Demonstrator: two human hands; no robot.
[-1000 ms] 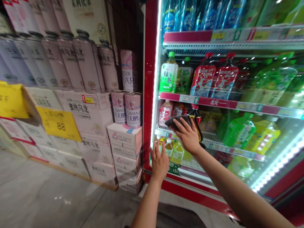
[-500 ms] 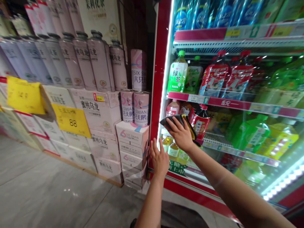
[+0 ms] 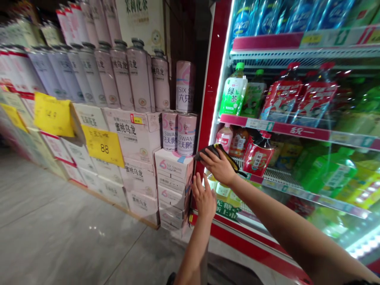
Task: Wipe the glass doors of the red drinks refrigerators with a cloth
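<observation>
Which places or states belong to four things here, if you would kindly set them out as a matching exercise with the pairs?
Things:
1. Cloth
2. Left hand
3. "88" sign
4. Leftmost green-capped bottle

Places or states:
A. Upright on a pink-edged shelf
B. Under the right hand
C. Open, nothing seen in it
D. In front of pale boxes

Pairs: 1-B, 2-C, 3-D, 4-A

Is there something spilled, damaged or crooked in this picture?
Nothing looks spilled or damaged. Only the yellow sign marked 88 looks slightly crooked: it slants downward to the right across the stacked boxes.
</observation>
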